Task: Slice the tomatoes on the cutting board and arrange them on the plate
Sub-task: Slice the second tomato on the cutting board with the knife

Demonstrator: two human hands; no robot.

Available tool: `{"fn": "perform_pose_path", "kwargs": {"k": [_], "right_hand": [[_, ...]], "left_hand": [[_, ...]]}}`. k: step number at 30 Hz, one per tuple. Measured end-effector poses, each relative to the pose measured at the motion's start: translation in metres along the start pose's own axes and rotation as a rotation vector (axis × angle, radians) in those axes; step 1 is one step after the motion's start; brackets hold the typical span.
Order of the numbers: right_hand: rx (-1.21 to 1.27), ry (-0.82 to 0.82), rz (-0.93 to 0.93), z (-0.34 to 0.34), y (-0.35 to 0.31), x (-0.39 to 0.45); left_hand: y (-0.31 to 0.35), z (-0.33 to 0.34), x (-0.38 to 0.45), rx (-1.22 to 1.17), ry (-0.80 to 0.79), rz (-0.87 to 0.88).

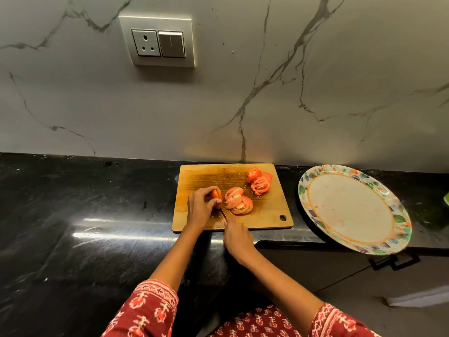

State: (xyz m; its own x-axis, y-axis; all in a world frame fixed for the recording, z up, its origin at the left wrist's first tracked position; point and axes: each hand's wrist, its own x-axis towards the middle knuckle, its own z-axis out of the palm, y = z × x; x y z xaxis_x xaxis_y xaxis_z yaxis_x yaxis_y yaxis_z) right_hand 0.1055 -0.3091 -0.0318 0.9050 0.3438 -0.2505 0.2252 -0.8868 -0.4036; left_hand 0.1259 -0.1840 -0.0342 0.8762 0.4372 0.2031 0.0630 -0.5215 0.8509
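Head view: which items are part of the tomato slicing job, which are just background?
In use:
left hand holding tomato piece
right hand gripping knife
tomato slices, more slices
cutting board
plate, no slices on it yet

Background:
wall socket and switch
black counter
cabinet handle

left hand [201, 205] curled gripping, right hand [237, 237] clenched, forearms extended

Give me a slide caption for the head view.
Left hand steadies tomato piece while right hand knifes; plate waits.
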Motion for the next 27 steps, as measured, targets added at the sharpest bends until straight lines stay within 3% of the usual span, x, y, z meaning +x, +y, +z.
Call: {"fn": "perform_pose_path", "kwargs": {"k": [6, 14, 17, 20, 27], "right_hand": [[0.109, -0.001, -0.001, -0.006, -0.009, 0.012], [-0.071, -0.017, 0.006, 0.000, 0.015, -0.012], [-0.188, 0.141, -0.056, -0.003, 0.004, -0.013], [-0.248, 0.132, -0.064, -0.004, -0.002, -0.005], [0.078, 0.085, 0.036, 0.003, 0.016, -0.015]], "left_hand": [[0.008, 0.005, -0.008, 0.037, -0.035, 0.110], [0.001, 0.001, -0.003, 0.029, -0.028, 0.048], [0.000, 0.001, -0.003, 0.039, -0.051, 0.037], [0.001, 0.000, -0.004, 0.064, -0.065, 0.039], [0.001, -0.005, -0.004, 0.047, -0.051, -0.014]]}}
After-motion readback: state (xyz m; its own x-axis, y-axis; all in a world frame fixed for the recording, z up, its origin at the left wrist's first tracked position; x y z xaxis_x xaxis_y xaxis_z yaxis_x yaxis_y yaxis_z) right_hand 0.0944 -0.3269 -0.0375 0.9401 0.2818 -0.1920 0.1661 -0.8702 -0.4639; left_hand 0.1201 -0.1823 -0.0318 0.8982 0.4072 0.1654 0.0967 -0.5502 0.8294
